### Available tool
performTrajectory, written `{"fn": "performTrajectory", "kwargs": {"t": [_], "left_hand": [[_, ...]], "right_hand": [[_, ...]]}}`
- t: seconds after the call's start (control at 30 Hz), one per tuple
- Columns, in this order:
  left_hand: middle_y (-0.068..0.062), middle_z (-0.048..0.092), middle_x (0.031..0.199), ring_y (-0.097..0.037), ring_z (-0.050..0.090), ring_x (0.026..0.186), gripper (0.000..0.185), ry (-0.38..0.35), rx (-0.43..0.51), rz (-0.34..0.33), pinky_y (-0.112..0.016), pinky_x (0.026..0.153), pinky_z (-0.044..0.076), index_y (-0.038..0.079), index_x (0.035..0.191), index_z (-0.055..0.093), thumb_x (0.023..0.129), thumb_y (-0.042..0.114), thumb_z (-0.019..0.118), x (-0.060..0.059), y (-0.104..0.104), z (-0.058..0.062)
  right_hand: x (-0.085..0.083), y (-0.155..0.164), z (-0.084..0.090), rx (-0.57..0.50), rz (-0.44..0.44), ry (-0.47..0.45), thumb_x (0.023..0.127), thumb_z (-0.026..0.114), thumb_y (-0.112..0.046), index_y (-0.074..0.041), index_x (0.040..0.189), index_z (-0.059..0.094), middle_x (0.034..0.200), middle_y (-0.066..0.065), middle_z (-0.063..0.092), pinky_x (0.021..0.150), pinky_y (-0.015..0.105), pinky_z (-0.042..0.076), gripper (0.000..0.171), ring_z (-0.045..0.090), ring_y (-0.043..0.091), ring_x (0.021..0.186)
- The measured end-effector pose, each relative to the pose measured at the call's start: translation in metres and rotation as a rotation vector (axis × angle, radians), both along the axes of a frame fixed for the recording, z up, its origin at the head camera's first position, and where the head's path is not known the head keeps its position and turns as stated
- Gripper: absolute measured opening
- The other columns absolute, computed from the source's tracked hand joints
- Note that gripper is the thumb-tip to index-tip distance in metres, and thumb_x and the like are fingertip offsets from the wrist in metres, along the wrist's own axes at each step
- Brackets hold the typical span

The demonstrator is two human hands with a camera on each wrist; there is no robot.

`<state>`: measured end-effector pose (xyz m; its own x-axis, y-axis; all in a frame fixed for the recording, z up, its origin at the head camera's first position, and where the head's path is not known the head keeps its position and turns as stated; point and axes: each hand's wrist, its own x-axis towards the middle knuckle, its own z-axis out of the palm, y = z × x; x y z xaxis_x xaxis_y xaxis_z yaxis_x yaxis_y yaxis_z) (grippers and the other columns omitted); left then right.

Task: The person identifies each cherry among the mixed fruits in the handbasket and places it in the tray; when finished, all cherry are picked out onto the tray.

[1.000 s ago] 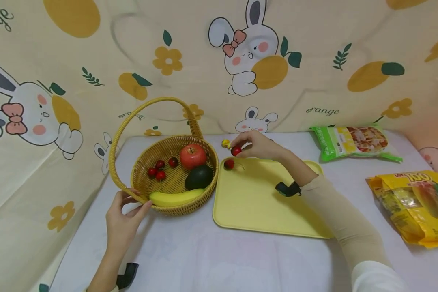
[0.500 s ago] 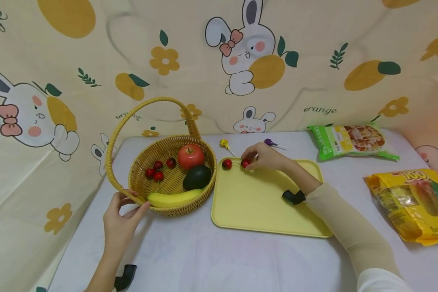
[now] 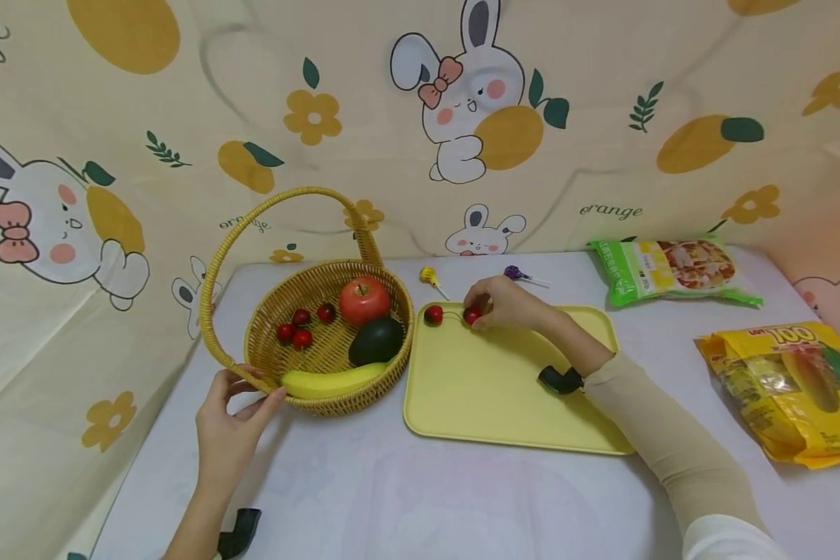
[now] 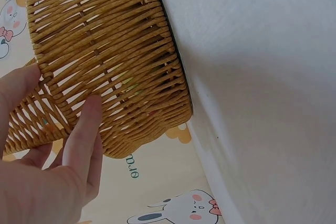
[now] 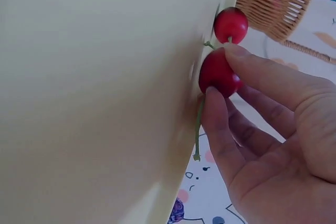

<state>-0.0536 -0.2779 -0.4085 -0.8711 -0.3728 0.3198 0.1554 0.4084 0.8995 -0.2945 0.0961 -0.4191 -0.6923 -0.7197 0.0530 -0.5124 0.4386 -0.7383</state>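
Red cherries (image 3: 472, 315) on a pale yellow tray (image 3: 504, 397); golden-tan woven basket (image 3: 266, 342) holding a red apple (image 3: 364, 299), dark green avocado (image 3: 376, 340), yellow banana (image 3: 332, 380) and further red cherries. Surface (image 3: 427, 498) white. Backdrop (image 3: 182, 117) cream, printed with white rabbits, pink bows, orange fruit and green leaves. Snack bags: one green (image 3: 672, 268), one yellow (image 3: 791, 389).
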Motion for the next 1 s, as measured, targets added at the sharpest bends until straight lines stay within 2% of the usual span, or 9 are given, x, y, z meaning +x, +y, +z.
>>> {"fn": "performTrajectory", "kwargs": {"t": [0.33, 0.43, 0.53, 0.6, 0.67, 0.83, 0.93, 1.0], "left_hand": [[-0.014, 0.056, 0.109, -0.022, 0.062, 0.099, 0.041, 0.010, -0.003, -0.005, -0.020, 0.072, 0.061, -0.008, 0.115, 0.055, 0.081, -0.011, 0.077, -0.002, 0.000, 0.000], [-0.015, 0.056, 0.110, -0.022, 0.062, 0.099, 0.041, 0.010, -0.001, -0.006, -0.020, 0.072, 0.062, -0.008, 0.115, 0.055, 0.081, -0.011, 0.077, -0.001, 0.000, -0.001], [-0.015, 0.056, 0.111, -0.023, 0.063, 0.099, 0.041, 0.010, 0.004, -0.002, -0.021, 0.071, 0.062, -0.007, 0.115, 0.055, 0.081, -0.011, 0.076, -0.001, -0.001, -0.001], [-0.015, 0.055, 0.110, -0.024, 0.063, 0.099, 0.041, 0.011, 0.008, 0.001, -0.021, 0.071, 0.062, -0.007, 0.115, 0.055, 0.081, -0.012, 0.076, 0.000, 0.000, -0.002], [-0.015, 0.056, 0.110, -0.025, 0.062, 0.100, 0.040, 0.013, 0.009, -0.002, -0.022, 0.072, 0.062, -0.007, 0.116, 0.055, 0.081, -0.011, 0.076, 0.000, 0.000, -0.001], [-0.013, 0.056, 0.110, -0.023, 0.061, 0.101, 0.041, -0.006, -0.007, 0.006, -0.020, 0.072, 0.061, -0.006, 0.117, 0.056, 0.082, -0.009, 0.077, 0.000, 0.000, -0.002], [-0.010, 0.056, 0.110, -0.021, 0.062, 0.101, 0.041, -0.010, -0.015, 0.012, -0.018, 0.072, 0.061, -0.005, 0.116, 0.056, 0.081, -0.008, 0.078, 0.000, -0.001, -0.002], [-0.011, 0.057, 0.110, -0.021, 0.062, 0.100, 0.042, -0.005, -0.013, 0.007, -0.018, 0.072, 0.061, -0.005, 0.116, 0.055, 0.081, -0.009, 0.078, -0.002, 0.000, -0.003]], "right_hand": [[-0.001, 0.004, 0.002, -0.020, 0.005, 0.014, 0.078, 0.084, -0.001, 0.005, 0.104, 0.070, 0.099, 0.014, 0.065, 0.078, 0.033, 0.059, 0.030, 0.063, 0.027, 0.091], [-0.001, 0.001, 0.011, -0.073, 0.003, 0.030, 0.080, 0.083, -0.004, 0.004, 0.107, 0.070, 0.101, 0.016, 0.065, 0.078, 0.035, 0.059, 0.031, 0.059, 0.030, 0.094], [0.000, -0.015, 0.031, -0.161, 0.035, 0.030, 0.084, 0.081, -0.006, 0.003, 0.109, 0.069, 0.105, 0.015, 0.066, 0.082, 0.039, 0.059, 0.029, 0.058, 0.033, 0.099], [0.003, -0.036, 0.049, -0.210, 0.084, 0.020, 0.086, 0.079, -0.008, 0.001, 0.110, 0.068, 0.109, 0.013, 0.066, 0.087, 0.041, 0.059, 0.029, 0.059, 0.033, 0.103], [0.006, -0.063, 0.066, -0.231, 0.146, 0.006, 0.088, 0.078, -0.010, 0.001, 0.113, 0.068, 0.112, 0.012, 0.065, 0.091, 0.038, 0.058, 0.029, 0.060, 0.032, 0.106], [0.014, -0.150, 0.095, -0.173, 0.331, -0.014, 0.093, 0.072, -0.013, 0.002, 0.120, 0.066, 0.118, 0.012, 0.066, 0.095, 0.024, 0.054, 0.032, 0.063, 0.023, 0.110], [0.018, -0.196, 0.104, -0.136, 0.424, -0.058, 0.097, 0.067, -0.015, 0.002, 0.125, 0.064, 0.121, 0.011, 0.066, 0.096, 0.018, 0.051, 0.033, 0.062, 0.015, 0.109], [0.020, -0.219, 0.103, -0.122, 0.439, -0.113, 0.098, 0.064, -0.016, 0.001, 0.127, 0.063, 0.124, 0.010, 0.065, 0.096, 0.017, 0.050, 0.033, 0.060, 0.014, 0.111]]}}
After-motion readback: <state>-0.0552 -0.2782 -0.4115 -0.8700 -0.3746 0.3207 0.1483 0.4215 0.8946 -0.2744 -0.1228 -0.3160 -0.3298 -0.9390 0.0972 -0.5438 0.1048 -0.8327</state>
